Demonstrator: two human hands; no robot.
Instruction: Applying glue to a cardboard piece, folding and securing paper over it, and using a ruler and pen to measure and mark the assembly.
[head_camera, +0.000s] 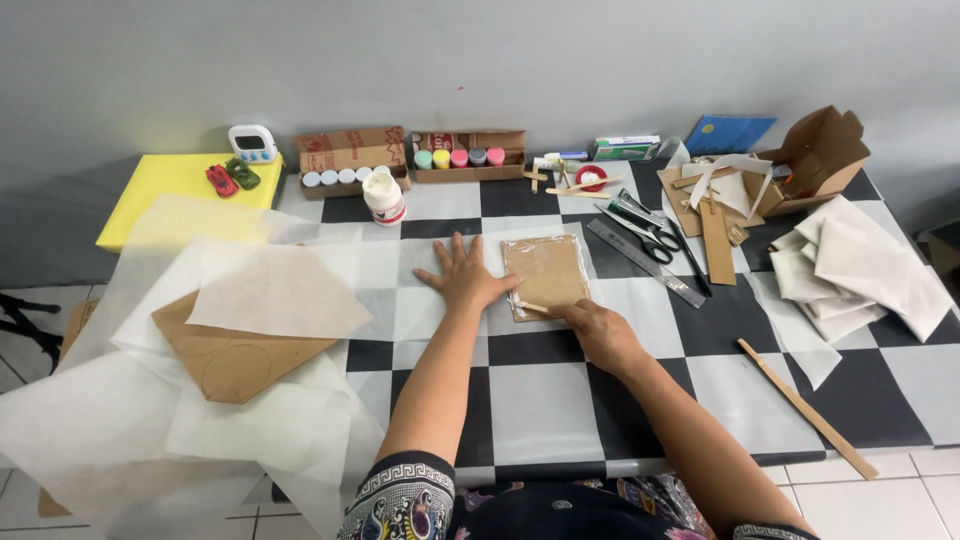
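Widest of all is the black-and-white checkered table (560, 400), running from the near edge back to the grey wall. Over its left side spreads a loose heap of translucent white paper sheets (150, 420), and half buried in them lies a big brown cardboard sheet (235, 365) with a circle drawn on it. Far left sits a flat yellow board (165, 190) carrying two small toy cars, one red, one green, beside a small white timer (252, 143).

Along the far edge stand two shallow brown cardboard boxes: the left box (350, 155) with a row of white-capped pots, the right box (470, 155) with pots capped green, yellow, pink, grey and pink. A white glue bottle (383, 197) stands just near of them. Far right, an open brown carton (820, 155), a blue folder (730, 133) and a stack of folded white paper (860, 265). A grey ruler (645, 262) and scissors (650, 235) lie right of centre.

At centre lies the small cardboard panel (547, 272), a brown rectangle with white paper beneath it. The left hand (462, 275) lies flat, fingers spread open, touching its left edge. The right hand (595, 328) sits at the near-right corner, fingers curled closed, pinching a thin wooden stick (535, 307) against the panel.
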